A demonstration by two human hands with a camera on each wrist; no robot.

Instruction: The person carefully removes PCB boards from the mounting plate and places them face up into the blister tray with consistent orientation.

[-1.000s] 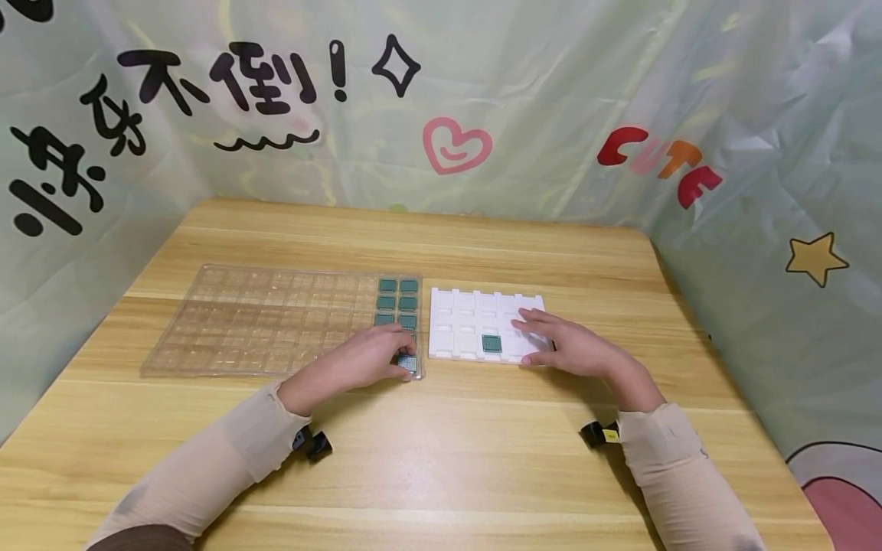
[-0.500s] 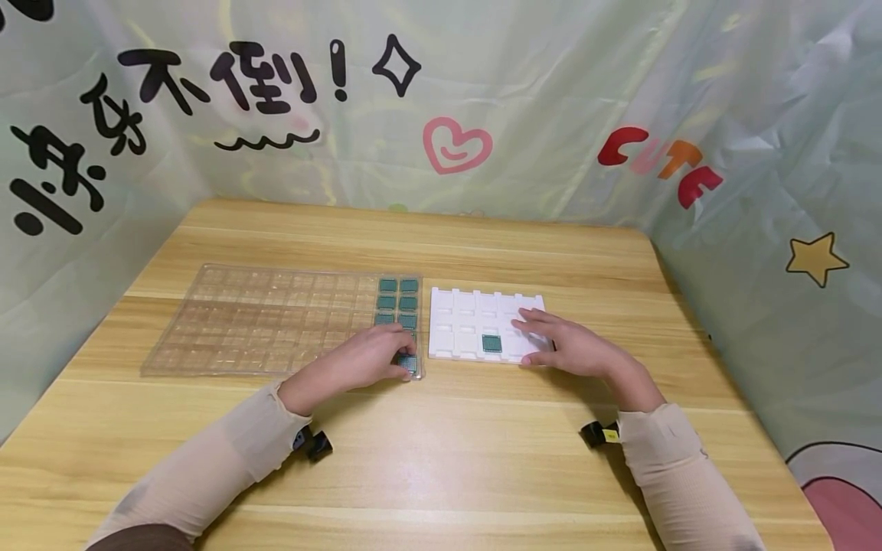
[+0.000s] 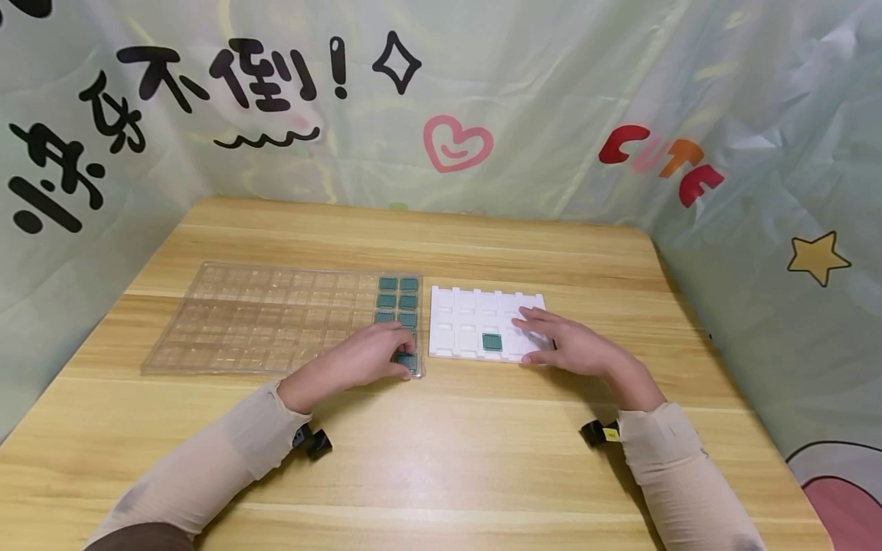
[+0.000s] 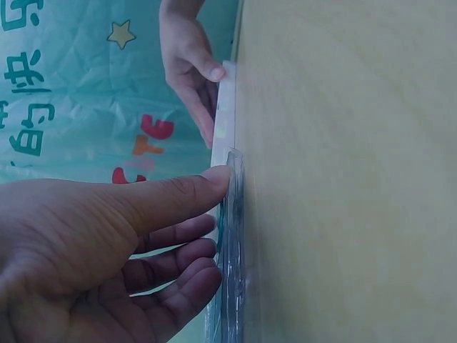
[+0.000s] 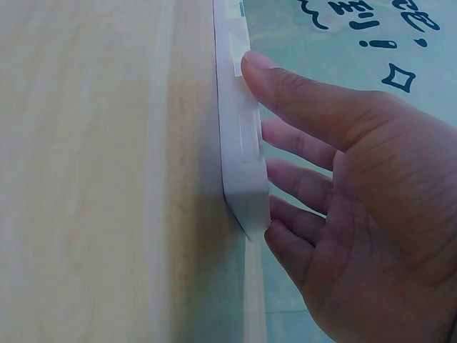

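Note:
A long clear plastic tray (image 3: 276, 321) with many pockets lies left of centre in the head view. Small green square chips (image 3: 388, 301) fill pockets at its right end. My left hand (image 3: 361, 353) rests over that end, its thumb touching the front corner beside a chip (image 3: 409, 362) and its fingers hiding chips behind. In the left wrist view the thumb touches the clear rim (image 4: 234, 214). To the right lies a white pocketed tray (image 3: 455, 314) holding one green chip (image 3: 492, 342). My right hand (image 3: 575, 346) rests on its right end, fingers spread and thumb at the front edge.
The wooden table (image 3: 441, 459) carries both trays side by side with a narrow gap. A printed curtain (image 3: 537, 92) surrounds its back and sides. Small black wrist cameras (image 3: 319, 445) hang under both sleeves.

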